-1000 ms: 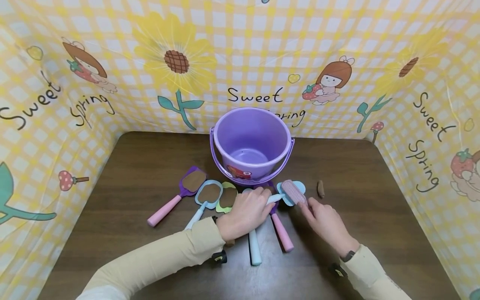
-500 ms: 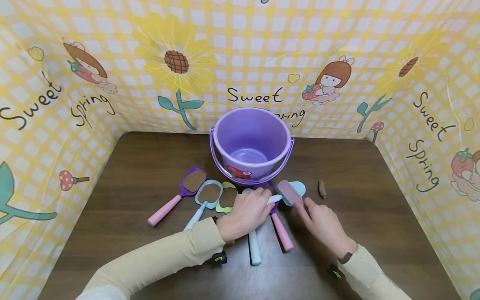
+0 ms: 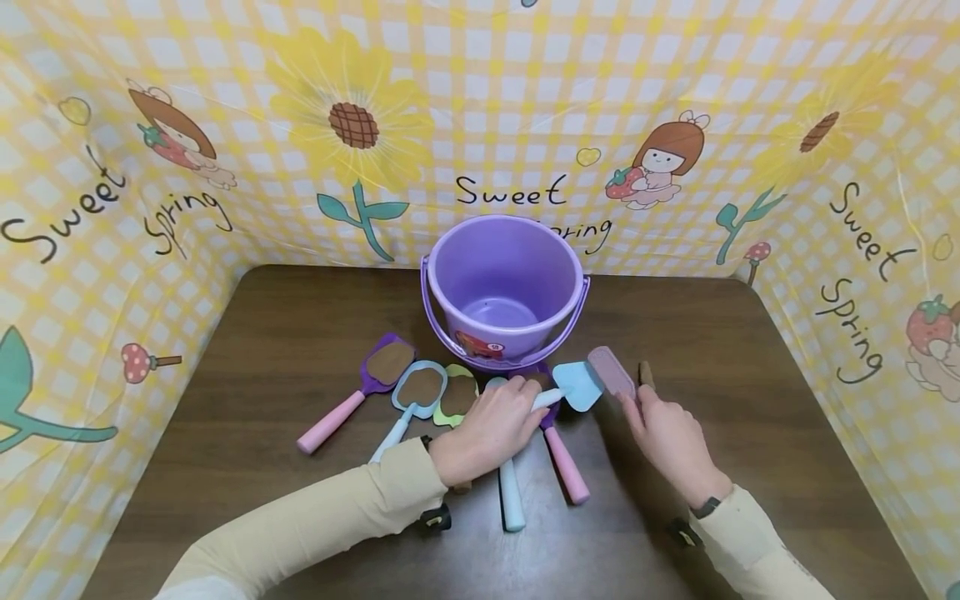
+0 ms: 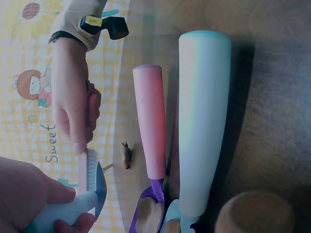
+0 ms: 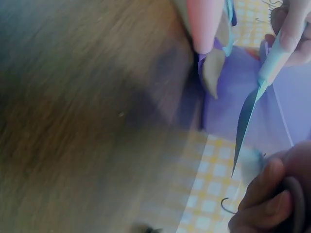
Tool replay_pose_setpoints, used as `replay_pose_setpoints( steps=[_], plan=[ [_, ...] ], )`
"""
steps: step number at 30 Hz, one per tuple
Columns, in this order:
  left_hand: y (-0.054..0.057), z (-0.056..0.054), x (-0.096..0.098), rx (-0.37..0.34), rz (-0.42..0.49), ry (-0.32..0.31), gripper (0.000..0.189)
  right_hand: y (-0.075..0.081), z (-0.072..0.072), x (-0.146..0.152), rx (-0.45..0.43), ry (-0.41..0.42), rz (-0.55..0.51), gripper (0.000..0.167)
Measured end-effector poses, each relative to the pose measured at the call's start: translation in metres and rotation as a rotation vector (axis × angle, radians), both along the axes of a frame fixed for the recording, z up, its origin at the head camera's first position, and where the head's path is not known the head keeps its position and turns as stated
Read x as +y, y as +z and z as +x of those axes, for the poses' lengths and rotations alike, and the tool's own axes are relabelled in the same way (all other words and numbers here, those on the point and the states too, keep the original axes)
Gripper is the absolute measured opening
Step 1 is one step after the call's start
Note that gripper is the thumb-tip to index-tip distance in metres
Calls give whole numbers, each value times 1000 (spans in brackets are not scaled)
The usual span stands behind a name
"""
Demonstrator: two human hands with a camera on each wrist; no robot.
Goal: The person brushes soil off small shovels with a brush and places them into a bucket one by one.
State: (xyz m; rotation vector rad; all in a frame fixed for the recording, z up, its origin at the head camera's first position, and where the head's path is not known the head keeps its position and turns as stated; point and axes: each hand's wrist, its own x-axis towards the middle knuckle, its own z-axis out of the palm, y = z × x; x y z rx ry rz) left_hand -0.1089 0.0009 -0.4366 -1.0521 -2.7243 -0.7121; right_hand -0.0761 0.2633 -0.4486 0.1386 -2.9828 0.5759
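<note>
In the head view my left hand (image 3: pixel 491 429) grips the handle of a light blue toy shovel (image 3: pixel 579 387), raised over other shovels. Its blade points right, in front of the bucket. Thumb and fingers wrap the handle (image 4: pixel 65 209) in the left wrist view. My right hand (image 3: pixel 675 442) holds a mauve brush (image 3: pixel 612 372), just right of the blade. White bristles (image 4: pixel 92 167) show on the brush, facing the blade in the left wrist view. The right wrist view has the blade (image 5: pixel 244 128) edge-on, with my right hand (image 5: pixel 265 201) at lower right.
A purple bucket (image 3: pixel 525 340) stands behind the hands. Around my left hand lie toy shovels with brown material on their blades: a pink-handled one (image 3: pixel 330 423), a blue one (image 3: pixel 392 437), a green-edged one (image 3: pixel 448 418) and others. A brown lump (image 3: pixel 646 375) sits by the right hand.
The brush has moved right, from over the blue shovel's blade to beside its right edge, and my right hand has gone with it. My left hand stays nearly in place.
</note>
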Motion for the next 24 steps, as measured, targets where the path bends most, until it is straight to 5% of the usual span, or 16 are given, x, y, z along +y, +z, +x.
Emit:
replay_pose_setpoints(
  steps=[7, 17, 24],
  plan=[
    [2, -1, 0, -25, 13, -2, 19, -5, -2, -8, -82, 87, -46, 24],
    [1, -3, -3, -115, 64, -9, 18, -2, -1, 16, 29, -102, -9, 35],
    [4, -4, -4, -123, 43, 53, 21, 10, 1, 16, 60, -122, -57, 36]
  ],
)
